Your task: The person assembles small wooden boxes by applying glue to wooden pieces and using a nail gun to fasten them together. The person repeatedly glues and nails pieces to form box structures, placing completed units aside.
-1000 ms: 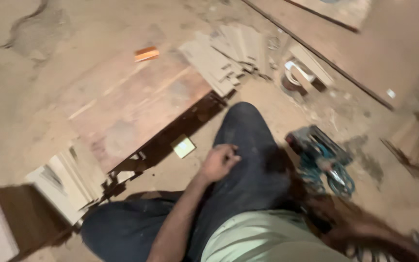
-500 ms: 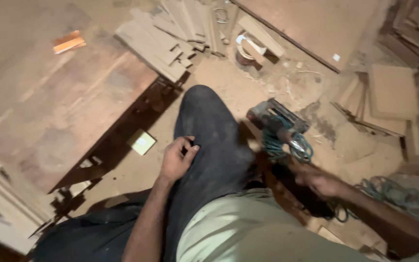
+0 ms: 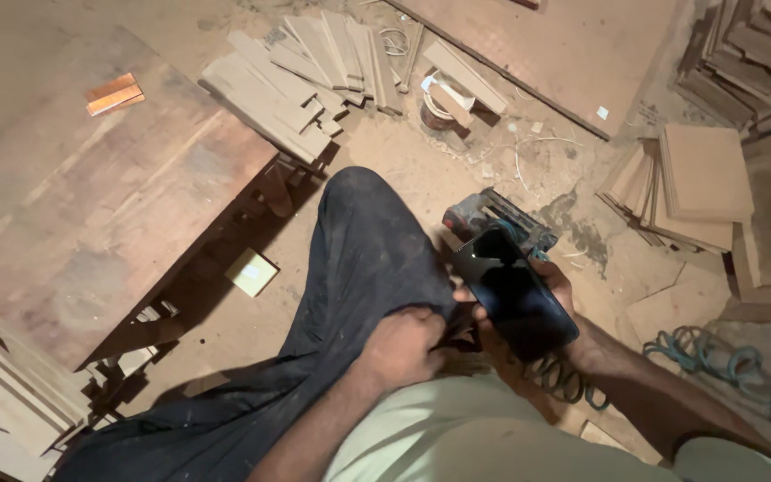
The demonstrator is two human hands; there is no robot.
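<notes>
My right hand (image 3: 553, 295) holds a black phone (image 3: 515, 293) with a dark screen, lifted above the floor beside my right thigh. My left hand (image 3: 401, 346) rests on my dark trousers (image 3: 359, 241) near the hip, fingers curled against the cloth with nothing in them. Just beyond the phone a dark teal power tool (image 3: 493, 217) lies on the dusty floor. My bent knee points away from me, toward the wood pieces.
A large wooden board (image 3: 73, 214) lies at the left on low supports. Cut wood strips (image 3: 296, 76) are heaped ahead, square panels (image 3: 689, 183) stacked at the right. A coiled teal hose (image 3: 733, 366) and a small pale square (image 3: 252, 271) lie on the floor.
My right hand has come up from the floor near the power tool and now holds the phone. My left hand slid back along the thigh toward my hip. The view shifted right.
</notes>
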